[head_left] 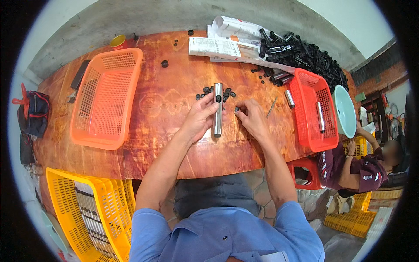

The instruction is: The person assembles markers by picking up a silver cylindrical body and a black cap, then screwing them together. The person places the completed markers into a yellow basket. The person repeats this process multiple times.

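My left hand (200,118) is wrapped round a shiny silver metal tube (218,120), held upright in the picture above the table. A small black oval piece (218,98) sits on the tube's upper part, near my left thumb. To the right of the tube, my right hand (254,118) is closed in a pinch, with a small dark piece (237,109) at its fingertips; its exact kind is too small to tell. Behind the tube lies a loose cluster of small black oval pieces (227,93), partly hidden by it. A thin pointed tool (272,107) rests right of my right hand.
An orange basket (134,87) stands left; a red basket (300,109) with a silver tube (321,117) stands right, beside a pale green basin (345,111). Black parts (305,56) are heaped at the back right. Yellow crates (61,196) stand lower left. A person (353,170) sits right.
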`<action>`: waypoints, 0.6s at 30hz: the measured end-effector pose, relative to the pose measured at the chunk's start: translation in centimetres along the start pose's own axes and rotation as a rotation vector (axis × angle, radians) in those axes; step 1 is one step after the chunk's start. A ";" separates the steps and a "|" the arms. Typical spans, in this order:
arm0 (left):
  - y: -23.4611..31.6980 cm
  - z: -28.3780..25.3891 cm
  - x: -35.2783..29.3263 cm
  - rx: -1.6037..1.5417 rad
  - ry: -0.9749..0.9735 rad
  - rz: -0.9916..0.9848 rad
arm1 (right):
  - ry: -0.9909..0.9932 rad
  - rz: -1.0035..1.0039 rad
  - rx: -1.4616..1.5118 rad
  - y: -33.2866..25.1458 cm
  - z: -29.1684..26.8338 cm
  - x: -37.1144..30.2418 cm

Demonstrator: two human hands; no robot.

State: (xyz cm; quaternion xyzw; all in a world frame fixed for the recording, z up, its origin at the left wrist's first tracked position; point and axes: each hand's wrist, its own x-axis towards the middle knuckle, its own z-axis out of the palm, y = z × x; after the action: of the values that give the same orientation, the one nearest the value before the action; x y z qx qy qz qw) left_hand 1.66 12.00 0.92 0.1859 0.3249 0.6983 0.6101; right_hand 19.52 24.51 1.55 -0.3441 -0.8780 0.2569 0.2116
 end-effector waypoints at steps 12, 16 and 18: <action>-0.7 0.6 0.2 -0.122 -0.068 0.032 | 0.206 -0.247 0.214 -7.0 -0.7 0.1; -0.3 1.2 0.0 -0.114 -0.047 0.024 | 0.260 -0.385 0.102 -5.9 0.2 0.4; -0.4 1.2 0.0 -0.089 -0.044 0.025 | 0.292 -0.434 0.037 -5.9 0.3 0.4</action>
State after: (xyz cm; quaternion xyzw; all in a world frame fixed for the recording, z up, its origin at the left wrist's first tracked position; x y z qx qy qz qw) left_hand 2.69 12.24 1.51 0.1780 0.2778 0.7152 0.6161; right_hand 16.19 20.96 4.87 -0.1771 -0.8865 0.1690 0.3927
